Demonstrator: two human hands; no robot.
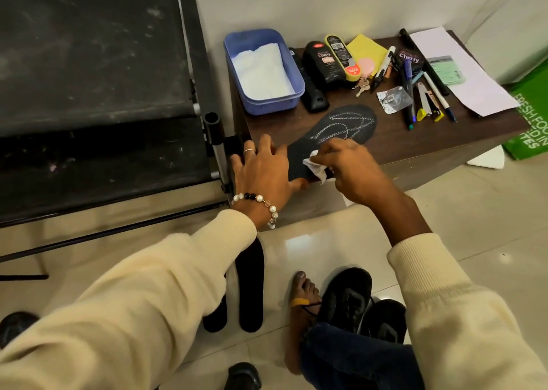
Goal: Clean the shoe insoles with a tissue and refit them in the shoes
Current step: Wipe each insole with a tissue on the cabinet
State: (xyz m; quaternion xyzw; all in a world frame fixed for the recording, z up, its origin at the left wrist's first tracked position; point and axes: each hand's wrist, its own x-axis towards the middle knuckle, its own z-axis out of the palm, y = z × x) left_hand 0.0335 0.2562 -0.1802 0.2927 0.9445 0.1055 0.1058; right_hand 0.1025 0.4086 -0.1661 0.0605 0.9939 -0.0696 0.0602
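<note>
A black insole (341,125) with white stitching lies on the dark wooden table (415,140), its heel end over the front edge. My left hand (264,167) grips that heel end, thumb underneath. My right hand (347,167) pinches a crumpled white tissue (315,165) against the insole's heel area. Two more black insoles (250,286) lie on the floor under my left sleeve. A pair of black shoes (361,306) sits on the tiles beside my bare foot (302,300).
A blue tub (237,63) with white tissues stands at the table's back left. Shoe polish bottles (326,60), a tin, pens, keys and paper (462,72) crowd the back right. A black folding frame (98,93) stands at the left, a green bag (530,116) at the right.
</note>
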